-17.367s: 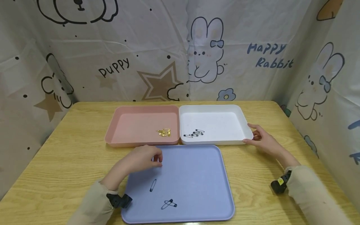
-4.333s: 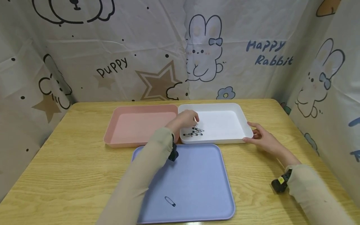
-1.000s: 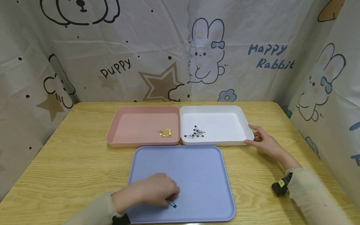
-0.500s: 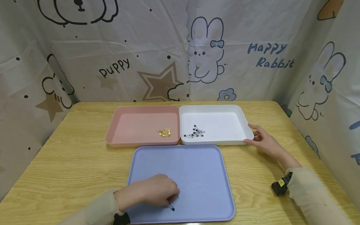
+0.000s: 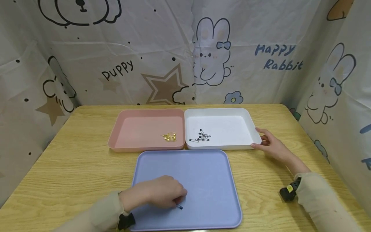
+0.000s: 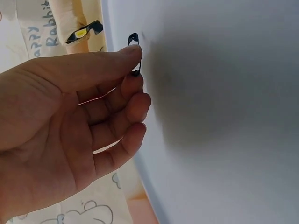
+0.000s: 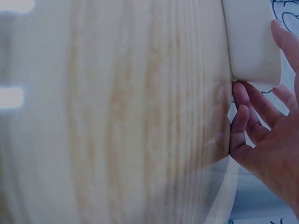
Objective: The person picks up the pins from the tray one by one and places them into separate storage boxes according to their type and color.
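My left hand (image 5: 165, 191) is low over the lavender tray (image 5: 208, 187), pinching a black safety pin (image 5: 180, 207) between thumb and fingertips. In the left wrist view the safety pin (image 6: 133, 38) sticks out beyond the thumb tip, its other end showing below the thumb. My right hand (image 5: 273, 146) holds the front right corner of the white tray (image 5: 232, 147), thumb on the front wall and fingers around the side. Several black safety pins (image 5: 203, 137) lie in the white tray's left part. Gold safety pins (image 5: 170, 137) lie together in the pink tray (image 5: 139, 129).
The pink and white trays stand side by side on the wooden table (image 5: 72, 167), directly behind the lavender tray. A printed cloth (image 5: 162, 42) hangs behind the table and along both sides.
Black safety pins have left the lavender tray, and the white tray's pile has grown. My left hand came back from the white tray and now pinches the last one. My right hand stayed put.
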Available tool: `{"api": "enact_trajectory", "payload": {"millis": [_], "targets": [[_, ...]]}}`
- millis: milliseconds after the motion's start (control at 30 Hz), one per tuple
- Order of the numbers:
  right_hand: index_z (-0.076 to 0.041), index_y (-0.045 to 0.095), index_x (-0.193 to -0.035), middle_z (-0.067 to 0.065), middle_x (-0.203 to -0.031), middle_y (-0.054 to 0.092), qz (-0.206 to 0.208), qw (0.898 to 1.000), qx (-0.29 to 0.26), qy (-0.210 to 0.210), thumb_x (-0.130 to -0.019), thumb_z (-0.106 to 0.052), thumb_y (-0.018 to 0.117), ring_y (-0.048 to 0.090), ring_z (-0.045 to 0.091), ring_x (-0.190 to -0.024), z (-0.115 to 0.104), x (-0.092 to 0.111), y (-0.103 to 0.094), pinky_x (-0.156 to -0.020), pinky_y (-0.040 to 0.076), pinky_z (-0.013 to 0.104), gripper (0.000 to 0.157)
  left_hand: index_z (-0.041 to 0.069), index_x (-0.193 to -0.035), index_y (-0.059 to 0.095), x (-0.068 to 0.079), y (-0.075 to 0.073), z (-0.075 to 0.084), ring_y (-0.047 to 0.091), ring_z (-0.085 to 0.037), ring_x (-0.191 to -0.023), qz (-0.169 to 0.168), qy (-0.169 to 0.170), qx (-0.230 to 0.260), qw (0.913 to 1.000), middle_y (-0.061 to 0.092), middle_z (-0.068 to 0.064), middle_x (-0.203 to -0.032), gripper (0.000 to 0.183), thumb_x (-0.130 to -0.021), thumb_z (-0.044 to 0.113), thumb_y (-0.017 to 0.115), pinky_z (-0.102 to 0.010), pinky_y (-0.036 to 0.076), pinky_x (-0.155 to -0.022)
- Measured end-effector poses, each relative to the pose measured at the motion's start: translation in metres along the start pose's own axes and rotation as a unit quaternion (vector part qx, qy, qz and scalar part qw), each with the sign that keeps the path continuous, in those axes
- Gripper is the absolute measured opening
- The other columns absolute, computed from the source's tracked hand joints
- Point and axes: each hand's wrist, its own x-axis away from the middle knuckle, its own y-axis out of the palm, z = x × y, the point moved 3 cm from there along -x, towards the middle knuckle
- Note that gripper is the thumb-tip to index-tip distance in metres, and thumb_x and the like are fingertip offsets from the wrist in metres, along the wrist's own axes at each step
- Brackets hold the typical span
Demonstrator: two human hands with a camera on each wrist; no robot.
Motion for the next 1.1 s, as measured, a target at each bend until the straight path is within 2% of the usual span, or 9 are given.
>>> {"api": "enact_trajectory", "payload": {"millis": [167,433,700,867,1100], "targets": [[-0.019,0.008,-0.147,0.025,-0.131,0.037,0.001,1.0,0.005,0.007,-0.082,-0.051,0.059,0.041,0.036,-0.113,0.002,0.0,-0.001,-0.085,0.037,0.045,0.089,0.02,-0.067,0.05,-0.009,-0.009,-0.008,0.041,-0.003,-0.057,0.01,0.003,0.014,0.9998,0.043,0.012,-0.062,0.021,-0.076,0.008,0.065,-0.017,0.034,-0.054],[-0.019,0.007,-0.147,0.026,-0.133,0.037,0.0,1.0,0.006,0.006,-0.082,-0.05,0.059,0.041,0.038,-0.115,0.002,0.001,0.001,-0.087,0.036,0.051,0.089,0.022,-0.073,0.055,-0.024,-0.026,-0.024,0.042,-0.002,-0.061,0.022,0.013,0.075,0.9968,0.046,0.011,-0.066,0.016,-0.081,0.01,0.061,-0.016,0.036,-0.057],[-0.018,0.008,-0.147,0.026,-0.131,0.039,0.003,1.0,0.003,0.003,-0.082,-0.049,0.06,0.042,0.036,-0.113,-0.003,-0.001,-0.001,-0.086,0.037,0.047,0.089,0.019,-0.079,0.06,-0.041,-0.041,-0.033,0.041,-0.003,-0.063,0.033,0.033,0.13,0.9904,0.045,0.009,-0.068,0.01,-0.084,0.011,0.058,-0.017,0.034,-0.058],[-0.019,0.008,-0.147,0.026,-0.132,0.037,0.002,1.0,0.006,0.005,-0.082,-0.049,0.06,0.042,0.036,-0.113,-0.002,0.0,-0.001,-0.085,0.037,0.046,0.089,0.019,-0.081,0.062,-0.052,-0.051,-0.041,0.043,-0.004,-0.066,0.056,0.017,0.142,0.9882,0.047,0.007,-0.071,0.009,-0.085,0.012,0.058,-0.018,0.036,-0.059],[-0.019,0.008,-0.147,0.026,-0.132,0.037,0.002,1.0,0.005,0.006,-0.081,-0.05,0.06,0.042,0.037,-0.114,-0.002,0.0,0.0,-0.086,0.037,0.048,0.09,0.015,-0.085,0.065,-0.066,-0.059,-0.058,0.046,-0.007,-0.07,0.097,-0.006,0.181,0.9787,0.052,0.006,-0.076,0.008,-0.087,0.014,0.058,-0.02,0.038,-0.062]]}}
